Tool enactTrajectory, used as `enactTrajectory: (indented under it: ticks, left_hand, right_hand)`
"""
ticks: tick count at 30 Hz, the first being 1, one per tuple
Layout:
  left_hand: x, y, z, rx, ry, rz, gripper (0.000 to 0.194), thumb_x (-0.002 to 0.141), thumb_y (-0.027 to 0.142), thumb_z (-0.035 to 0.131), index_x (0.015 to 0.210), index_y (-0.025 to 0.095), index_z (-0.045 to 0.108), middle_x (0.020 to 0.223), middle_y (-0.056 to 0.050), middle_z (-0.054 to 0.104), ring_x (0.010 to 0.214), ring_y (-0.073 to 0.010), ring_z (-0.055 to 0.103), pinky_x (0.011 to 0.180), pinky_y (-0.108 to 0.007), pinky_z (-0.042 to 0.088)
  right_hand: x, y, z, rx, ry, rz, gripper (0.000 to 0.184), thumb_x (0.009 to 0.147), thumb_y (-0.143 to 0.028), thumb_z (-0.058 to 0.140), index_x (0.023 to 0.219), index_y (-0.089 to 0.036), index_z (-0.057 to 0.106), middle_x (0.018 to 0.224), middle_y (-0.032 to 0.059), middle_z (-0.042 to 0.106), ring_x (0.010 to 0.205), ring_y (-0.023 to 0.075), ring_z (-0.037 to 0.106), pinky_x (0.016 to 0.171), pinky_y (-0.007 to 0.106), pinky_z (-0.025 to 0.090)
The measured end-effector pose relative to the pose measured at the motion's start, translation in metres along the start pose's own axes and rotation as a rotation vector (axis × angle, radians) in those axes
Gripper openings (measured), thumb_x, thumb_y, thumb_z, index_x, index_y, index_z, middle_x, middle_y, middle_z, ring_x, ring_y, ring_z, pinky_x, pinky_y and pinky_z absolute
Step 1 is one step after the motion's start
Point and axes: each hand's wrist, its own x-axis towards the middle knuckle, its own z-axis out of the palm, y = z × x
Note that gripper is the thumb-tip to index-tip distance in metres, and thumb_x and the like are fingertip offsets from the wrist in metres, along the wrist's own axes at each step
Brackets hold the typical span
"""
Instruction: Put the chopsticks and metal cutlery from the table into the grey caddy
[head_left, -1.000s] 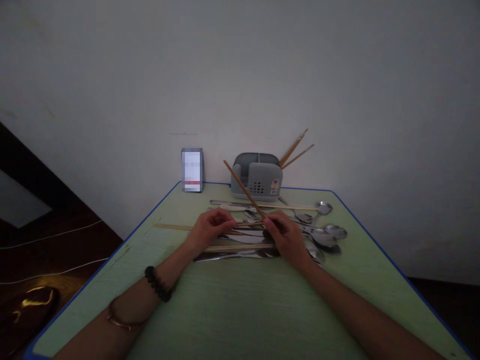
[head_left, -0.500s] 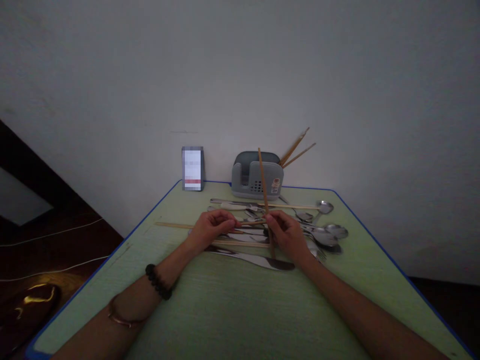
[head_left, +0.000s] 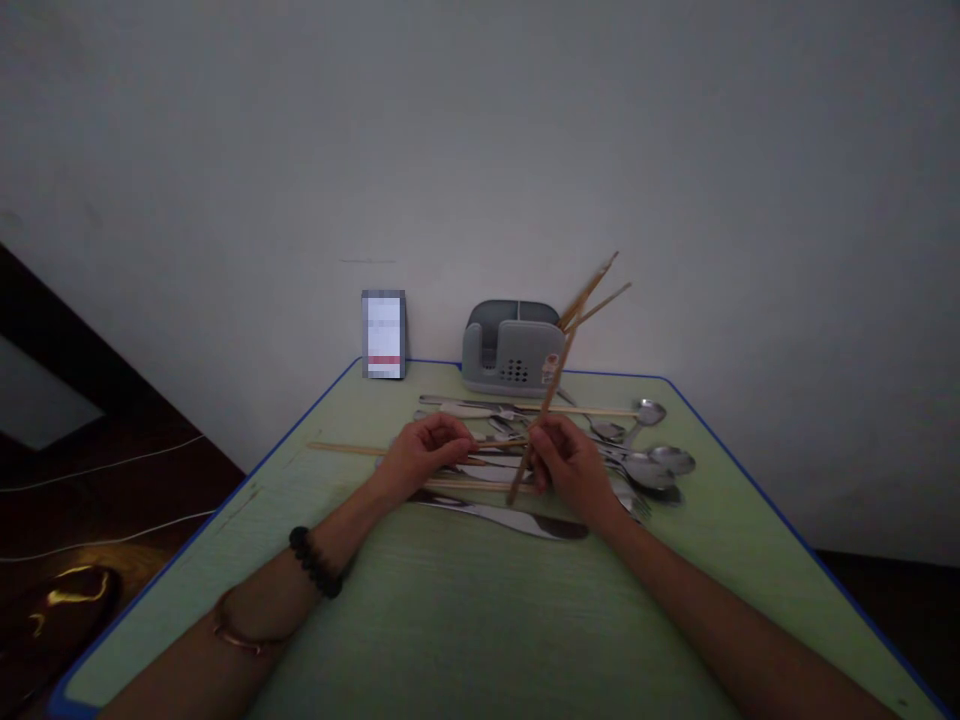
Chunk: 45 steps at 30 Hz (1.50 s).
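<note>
My right hand (head_left: 570, 465) is closed on a brown wooden chopstick (head_left: 559, 375), which stands tilted with its top leaning right and away. My left hand (head_left: 427, 455) pinches another chopstick (head_left: 501, 444) that lies level and reaches toward my right fingertips. Beneath both hands spreads a pile of cutlery: a large table knife (head_left: 510, 519) in front, pale chopsticks (head_left: 487, 486) behind it, and several metal spoons (head_left: 646, 472) to the right. A fork (head_left: 636, 505) shows partly beside my right wrist. My hands cover part of the pile.
Behind the pile stands a grey cutlery holder (head_left: 525, 337) with a pierced front, against the wall. Several chopsticks (head_left: 592, 292) lean out at its right. A phone (head_left: 384, 335) with a lit screen is propped at the back left. The green table (head_left: 480, 620) has a blue edge.
The chopstick in my right hand has swung over: its top has moved right and its lower end left. My left hand has stayed nearly still.
</note>
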Motion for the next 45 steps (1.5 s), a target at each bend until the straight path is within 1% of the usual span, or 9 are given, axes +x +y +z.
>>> enactTrajectory:
  ticks: [3, 8, 12, 19, 26, 29, 33, 39, 45]
  left_hand:
    - [-0.002, -0.001, 0.003, 0.12, -0.01, 0.071, 0.03, 0.068, 0.034, 0.073, 0.085, 0.016, 0.055, 0.081, -0.002, 0.067, 0.069, -0.0121, 0.062, 0.062, -0.023, 0.05]
    - [-0.007, -0.002, 0.005, 0.548, -0.056, 0.215, 0.028, 0.077, 0.031, 0.065, 0.101, 0.018, 0.057, 0.089, -0.003, 0.065, 0.076, -0.0144, 0.062, 0.069, -0.026, 0.051]
    - [-0.007, -0.004, 0.003, 0.721, -0.131, 0.307, 0.021, 0.083, 0.03, 0.059, 0.1, 0.018, 0.061, 0.093, -0.005, 0.066, 0.08, -0.0155, 0.063, 0.072, -0.026, 0.051]
    - [-0.004, -0.006, -0.002, 0.989, -0.16, 0.46, 0.019, 0.083, 0.031, 0.062, 0.099, 0.02, 0.065, 0.088, -0.004, 0.064, 0.082, -0.017, 0.059, 0.073, -0.028, 0.048]
    - [0.003, -0.004, -0.009, 1.079, -0.076, 0.513, 0.012, 0.086, 0.027, 0.057, 0.085, 0.019, 0.066, 0.082, -0.004, 0.064, 0.081, -0.018, 0.057, 0.074, -0.03, 0.046]
    - [0.005, -0.006, -0.011, 1.053, 0.015, 0.542, 0.012, 0.086, 0.024, 0.054, 0.09, 0.019, 0.064, 0.088, -0.005, 0.065, 0.086, -0.0194, 0.058, 0.079, -0.033, 0.046]
    - [0.005, -0.01, -0.013, 1.051, 0.088, 0.538, 0.021, 0.085, 0.021, 0.051, 0.103, 0.018, 0.06, 0.1, -0.008, 0.064, 0.095, -0.022, 0.057, 0.086, -0.038, 0.046]
    - [0.006, -0.015, -0.014, 1.068, 0.071, 0.49, 0.024, 0.082, 0.019, 0.051, 0.106, 0.019, 0.059, 0.108, -0.008, 0.062, 0.103, -0.0234, 0.054, 0.093, -0.04, 0.045]
    - [0.006, -0.012, -0.012, 1.094, 0.03, 0.437, 0.024, 0.081, 0.014, 0.051, 0.103, 0.018, 0.06, 0.106, -0.008, 0.062, 0.1, -0.0234, 0.056, 0.091, -0.04, 0.045]
  right_hand:
    - [0.0, -0.001, 0.0, 0.062, -0.025, 0.008, 0.029, 0.079, -0.047, 0.059, 0.083, -0.021, 0.048, 0.062, -0.0065, 0.058, 0.033, 0.0054, 0.046, 0.032, 0.018, 0.04]
    - [0.0, -0.003, -0.001, 0.111, -0.051, 0.016, 0.025, 0.077, -0.04, 0.063, 0.082, -0.021, 0.049, 0.067, -0.0045, 0.062, 0.036, 0.0062, 0.052, 0.036, 0.018, 0.043]
    - [-0.001, -0.004, -0.003, 0.171, -0.079, 0.069, 0.025, 0.077, -0.042, 0.062, 0.085, -0.021, 0.05, 0.071, -0.0021, 0.066, 0.04, 0.0084, 0.057, 0.042, 0.021, 0.049]
    - [-0.002, -0.005, -0.002, 0.134, -0.16, 0.132, 0.039, 0.082, -0.056, 0.05, 0.093, -0.019, 0.055, 0.076, 0.0015, 0.067, 0.044, 0.0094, 0.06, 0.043, 0.02, 0.048]
    - [0.001, -0.007, -0.002, 0.05, 0.067, 0.003, 0.039, 0.083, -0.057, 0.049, 0.089, -0.019, 0.053, 0.068, -0.003, 0.058, 0.034, 0.0073, 0.051, 0.031, 0.019, 0.039]
    - [0.008, -0.027, -0.007, -0.004, 0.065, -0.074, 0.037, 0.084, -0.055, 0.049, 0.088, -0.019, 0.053, 0.072, -0.0022, 0.059, 0.036, 0.0078, 0.053, 0.034, 0.02, 0.043]
    - [0.026, -0.081, -0.018, -0.207, 0.079, -0.208, 0.036, 0.083, -0.055, 0.052, 0.085, -0.019, 0.055, 0.068, -0.0016, 0.06, 0.041, 0.0088, 0.056, 0.039, 0.021, 0.047]
    - [0.073, -0.155, -0.035, -0.568, 0.286, -0.548, 0.038, 0.088, -0.054, 0.044, 0.089, -0.019, 0.058, 0.071, -0.0002, 0.062, 0.046, 0.0074, 0.057, 0.043, 0.018, 0.044]
    - [0.129, -0.176, -0.032, -1.024, 0.14, -0.452, 0.031, 0.09, -0.038, 0.049, 0.085, -0.011, 0.064, 0.076, 0.0083, 0.066, 0.075, 0.0192, 0.066, 0.074, 0.032, 0.051]
